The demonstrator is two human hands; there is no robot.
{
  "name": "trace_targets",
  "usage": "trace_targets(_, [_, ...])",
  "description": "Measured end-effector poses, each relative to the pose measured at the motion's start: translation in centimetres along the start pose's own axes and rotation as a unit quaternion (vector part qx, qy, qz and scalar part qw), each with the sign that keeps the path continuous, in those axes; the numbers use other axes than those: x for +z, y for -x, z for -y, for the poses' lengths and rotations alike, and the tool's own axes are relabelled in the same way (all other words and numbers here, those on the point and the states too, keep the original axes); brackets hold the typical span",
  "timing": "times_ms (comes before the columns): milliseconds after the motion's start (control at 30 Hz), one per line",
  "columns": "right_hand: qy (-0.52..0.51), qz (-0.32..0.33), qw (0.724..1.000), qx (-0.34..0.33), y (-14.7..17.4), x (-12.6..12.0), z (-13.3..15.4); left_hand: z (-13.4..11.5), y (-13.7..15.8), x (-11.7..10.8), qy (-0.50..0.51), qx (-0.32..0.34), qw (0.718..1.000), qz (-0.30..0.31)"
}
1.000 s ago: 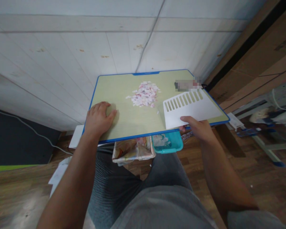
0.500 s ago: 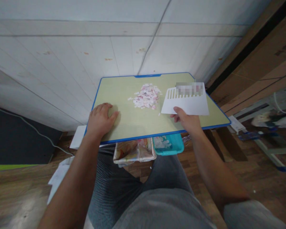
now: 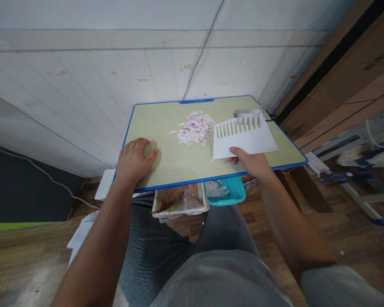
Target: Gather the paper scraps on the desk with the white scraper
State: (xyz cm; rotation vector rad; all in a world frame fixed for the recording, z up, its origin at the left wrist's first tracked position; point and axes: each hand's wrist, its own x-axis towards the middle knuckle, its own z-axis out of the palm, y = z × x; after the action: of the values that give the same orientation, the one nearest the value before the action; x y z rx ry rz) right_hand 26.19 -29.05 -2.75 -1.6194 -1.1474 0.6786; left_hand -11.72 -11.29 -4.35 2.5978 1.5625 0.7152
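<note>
My right hand [image 3: 248, 161] pinches the near edge of a white sheet [image 3: 243, 143] with a row of slots cut along its far side, thumb on top and fingers underneath. The sheet is at the right part of a pale table [image 3: 173, 166] with a blue rim. To its left lies a heap of small white and pinkish paper scraps [image 3: 195, 128]. My left hand [image 3: 136, 160] rests with fingers spread on the table's left edge, touching nothing but the tabletop. Behind the sheet is a flat, dark-edged device [image 3: 268, 116], partly blurred out.
Below the table's front edge hang or stand a lined bin [image 3: 181, 209] and a turquoise tub [image 3: 237, 196] with white scraps inside. A panelled wall [image 3: 115, 76] borders the table's back. Large cardboard boxes [image 3: 333, 94] stand at the right.
My right hand has turned the slotted sheet slightly, its left side coming closer to the scrap heap. More of the device behind it shows. My left hand stays put.
</note>
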Motion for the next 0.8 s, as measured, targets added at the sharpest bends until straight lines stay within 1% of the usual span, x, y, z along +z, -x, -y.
trace_targets(267, [-0.016, 0.052, 0.998, 0.015, 0.5, -1.1, 0.9, 0.3, -0.2, 0.0, 0.009, 0.006, 1.000, 0.001])
trace_targets(633, [-0.043, 0.100, 0.994, -0.024, 0.5, -1.6, 0.7, -0.2, -0.1, -0.3, 0.005, -0.007, 1.000, 0.006])
trace_targets(733, [-0.066, 0.105, 0.992, -0.024, 0.4, -1.7, 0.5, -0.1, -0.1, -0.3, 0.006, -0.005, 1.000, 0.013])
trace_targets(800, [-0.076, 0.086, 0.993, -0.013, 0.4, -1.6, 0.5, -0.1, -0.1, -0.3, 0.007, -0.006, 1.000, 0.012])
